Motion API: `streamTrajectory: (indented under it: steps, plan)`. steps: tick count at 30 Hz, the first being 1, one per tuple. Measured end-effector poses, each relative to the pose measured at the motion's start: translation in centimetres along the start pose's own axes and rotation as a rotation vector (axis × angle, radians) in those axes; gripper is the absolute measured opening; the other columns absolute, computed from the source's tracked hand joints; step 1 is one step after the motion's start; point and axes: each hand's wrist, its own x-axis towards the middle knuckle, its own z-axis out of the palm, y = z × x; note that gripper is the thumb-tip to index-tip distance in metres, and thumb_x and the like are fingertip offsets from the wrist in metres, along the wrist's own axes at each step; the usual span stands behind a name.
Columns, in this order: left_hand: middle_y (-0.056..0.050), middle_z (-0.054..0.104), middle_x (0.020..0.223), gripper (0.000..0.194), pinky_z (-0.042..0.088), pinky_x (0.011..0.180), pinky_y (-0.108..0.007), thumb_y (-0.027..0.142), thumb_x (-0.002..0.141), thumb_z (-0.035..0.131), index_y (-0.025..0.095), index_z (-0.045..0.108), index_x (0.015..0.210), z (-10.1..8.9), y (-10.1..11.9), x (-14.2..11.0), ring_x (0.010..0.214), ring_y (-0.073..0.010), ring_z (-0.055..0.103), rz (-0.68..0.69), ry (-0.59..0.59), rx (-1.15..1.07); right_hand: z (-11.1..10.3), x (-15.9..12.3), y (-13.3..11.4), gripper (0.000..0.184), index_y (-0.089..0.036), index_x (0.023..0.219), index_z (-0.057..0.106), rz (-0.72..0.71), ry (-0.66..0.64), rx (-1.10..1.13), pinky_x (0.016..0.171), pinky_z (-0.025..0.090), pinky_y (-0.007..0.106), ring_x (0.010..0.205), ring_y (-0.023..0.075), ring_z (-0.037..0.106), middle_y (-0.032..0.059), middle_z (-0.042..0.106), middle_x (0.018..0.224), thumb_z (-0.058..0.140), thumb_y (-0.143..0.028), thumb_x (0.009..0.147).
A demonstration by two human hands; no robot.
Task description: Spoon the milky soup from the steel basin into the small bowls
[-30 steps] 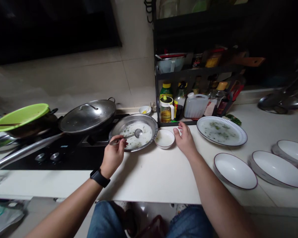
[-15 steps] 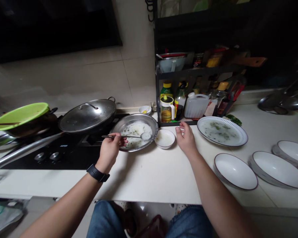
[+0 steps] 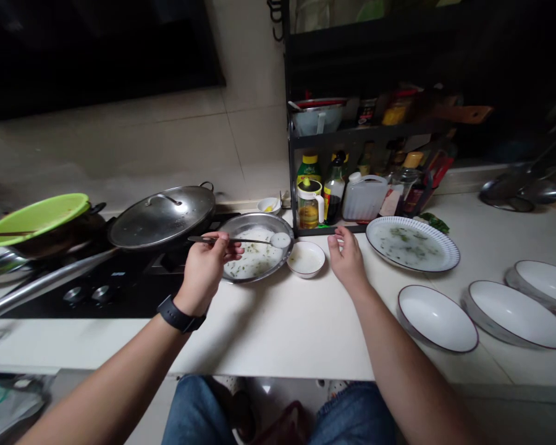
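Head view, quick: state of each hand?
Left hand: closed, holding a slender steel spoon.
Right hand: open, empty, resting on the white countertop.

left hand (image 3: 204, 272): raised, thumb and left fingers (image 3: 227, 247) pinched closed in a firm grip | right hand (image 3: 347, 262): palm down, right fingers (image 3: 338, 238) loosely spread, slightly curled | left forearm (image 3: 111, 377), right forearm (image 3: 398, 371): bare, angled inward

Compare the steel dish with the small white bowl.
The steel dish is metal and far wider; the small white bowl is ceramic. The dish holds whitish liquid with green flecks, while the bowl looks nearly empty. Both are round and stand side by side.
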Motion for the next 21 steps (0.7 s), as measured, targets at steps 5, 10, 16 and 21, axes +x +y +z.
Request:
streamTrajectory:
  steps: [5,10,16,21]
  plan:
    - [-0.006,0.073,0.075,0.038,0.062,0.064,-0.034,0.041,0.082,0.079,0.015,0.058,0.099,1.6,0.0,-0.6,0.069,-0.0228,0.076,-0.016,-0.035,-0.056,0.1,0.0,0.1,0.059,-0.017,0.135,0.058,-0.009,0.024,-0.004,0.092,0.061,0.049,0.111,0.0292,0.069,0.0208,0.069,0.125,0.045,-0.064,0.102]
    - [-0.007,0.074,0.076,0.040,0.063,0.064,-0.035,0.046,0.084,0.078,0.015,0.057,0.097,3.1,-0.8,-1.4,0.069,-0.0235,0.077,-0.009,-0.087,-0.031,0.0,0.0,0.1,0.059,-0.016,0.135,0.058,0.006,0.018,0.005,0.092,0.060,0.051,0.112,0.0308,0.069,0.0224,0.069,0.126,0.046,-0.064,0.102]
    - [-0.006,0.073,0.080,0.036,0.062,0.064,-0.033,0.049,0.095,0.065,0.015,0.058,0.105,4.0,-1.7,-3.3,0.068,-0.0210,0.076,0.196,-0.184,0.213,-0.1,0.1,0.0,0.060,-0.015,0.134,0.058,0.015,0.017,0.004,0.094,0.059,0.053,0.113,0.0317,0.068,0.0232,0.068,0.125,0.045,-0.064,0.101]
    - [-0.009,0.076,0.093,0.017,0.061,0.072,-0.031,0.030,0.104,0.054,0.018,0.062,0.112,3.9,-2.3,-4.9,0.081,-0.0204,0.077,0.574,-0.336,0.551,-0.1,0.2,-0.1,0.060,-0.014,0.134,0.058,0.012,0.012,0.001,0.095,0.059,0.053,0.113,0.0322,0.068,0.0241,0.068,0.125,0.045,-0.063,0.102]
